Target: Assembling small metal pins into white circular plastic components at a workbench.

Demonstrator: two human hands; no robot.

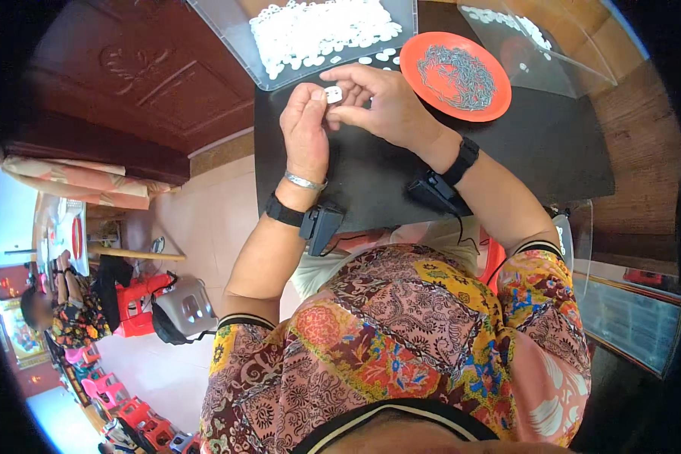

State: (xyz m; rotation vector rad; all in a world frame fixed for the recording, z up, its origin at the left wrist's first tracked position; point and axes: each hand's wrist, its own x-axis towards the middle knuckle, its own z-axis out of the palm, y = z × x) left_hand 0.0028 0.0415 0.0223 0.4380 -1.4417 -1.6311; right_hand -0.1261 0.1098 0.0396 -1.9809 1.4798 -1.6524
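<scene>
Both hands meet above black mat [507,151]: left hand [306,125] pinches white piece [333,94], right hand [382,102] grips its edge, steadying. Bin [227,38], orange plate [416,53] at mat's far edge, within reach.

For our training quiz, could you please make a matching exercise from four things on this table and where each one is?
Things:
1. white piece
2. orange plate
3. clear tray
4. silver bangle

Places or states:
A. holds a heap of small white parts
B. on the left wrist
C. pinched between the left hand and right hand
D. holds thin grey metal bits

Pairs: 1-C, 2-D, 3-A, 4-B
</scene>
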